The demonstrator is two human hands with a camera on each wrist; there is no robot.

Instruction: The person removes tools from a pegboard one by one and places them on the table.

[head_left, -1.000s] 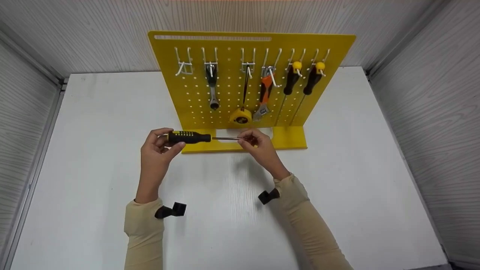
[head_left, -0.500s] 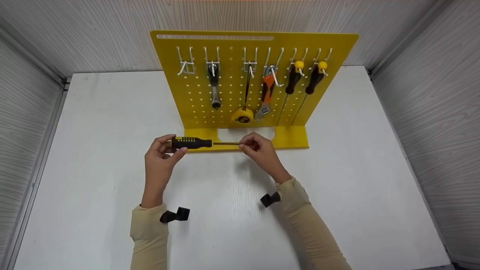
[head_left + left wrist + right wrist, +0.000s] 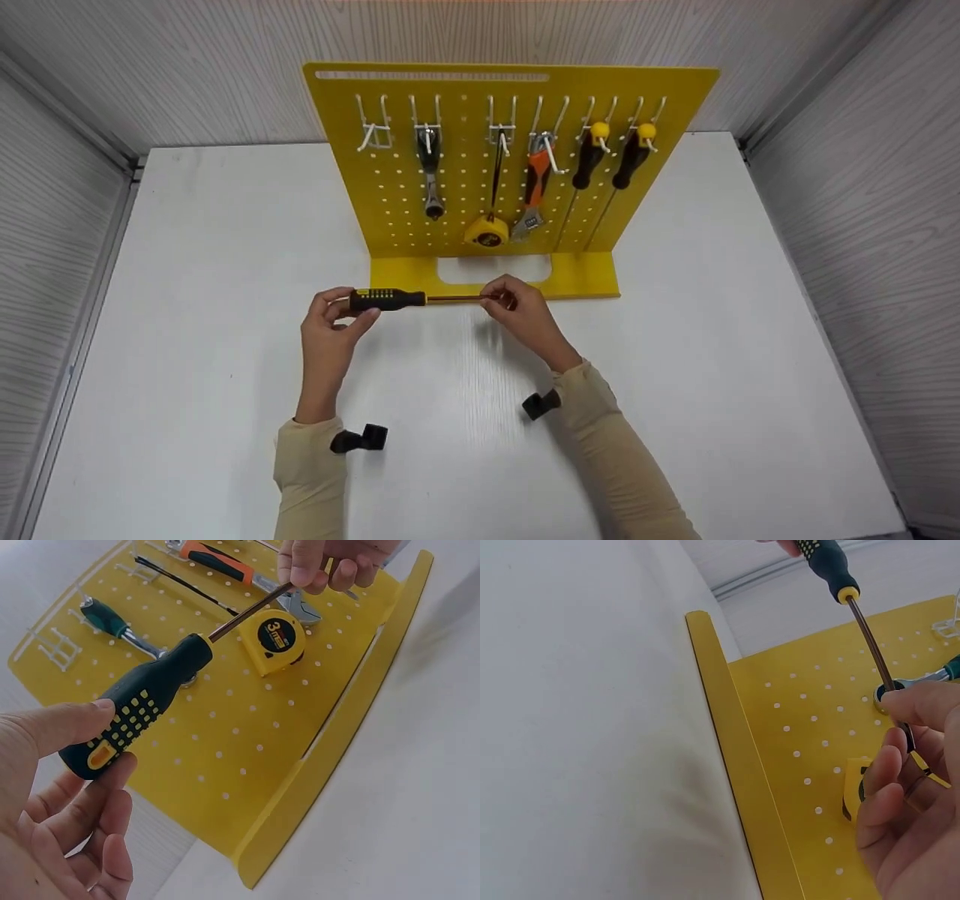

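A screwdriver [image 3: 387, 299] with a black handle and yellow dots lies level between both hands, in front of the yellow pegboard. My left hand [image 3: 328, 330] pinches the butt end of its handle between thumb and fingers, as the left wrist view shows. At the other end, my right hand [image 3: 526, 315] pinches the metal shaft [image 3: 871, 641] close to the tip. The tip pokes out just past the thumb in the right wrist view. Behind the screwdriver, a yellow tape measure [image 3: 273, 640] hangs low on the board.
The yellow pegboard [image 3: 352, 202] stands upright on the white table [image 3: 217, 247]. From its hooks hang a ratchet wrench [image 3: 430, 172], an orange adjustable wrench [image 3: 537, 176] and two long screwdrivers [image 3: 589, 161]. The leftmost hook [image 3: 374, 135] bears nothing. Walls enclose the table's back and sides.
The screwdriver and both hands have come slightly toward the person, the left hand also shifting right. Both grips stay the same. The board sits a little further right in the view.
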